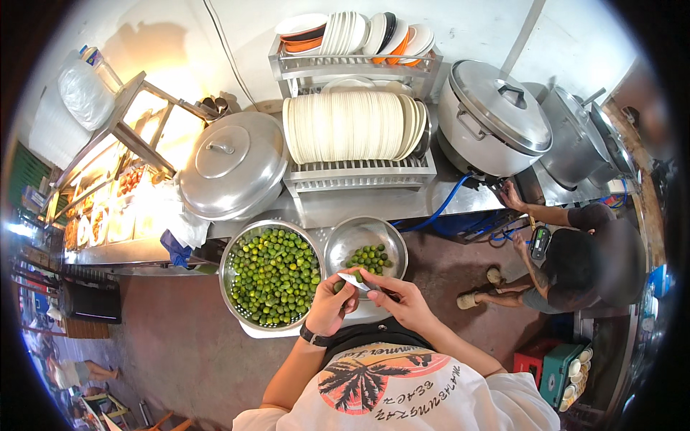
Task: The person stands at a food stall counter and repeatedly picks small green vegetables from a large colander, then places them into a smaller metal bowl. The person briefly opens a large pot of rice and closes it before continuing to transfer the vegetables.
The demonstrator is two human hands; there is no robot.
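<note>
Two hands (331, 307) (404, 304), knife (354, 281) | over bowl's (348, 241) near rim | colander (227, 269) crowds left

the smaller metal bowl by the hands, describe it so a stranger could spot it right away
Start at the dish rack packed with plates. Below it in the picture, the smaller metal bowl sits right of a larger colander. It holds just a small cluster of green fruits, while the colander is full of them.
</note>
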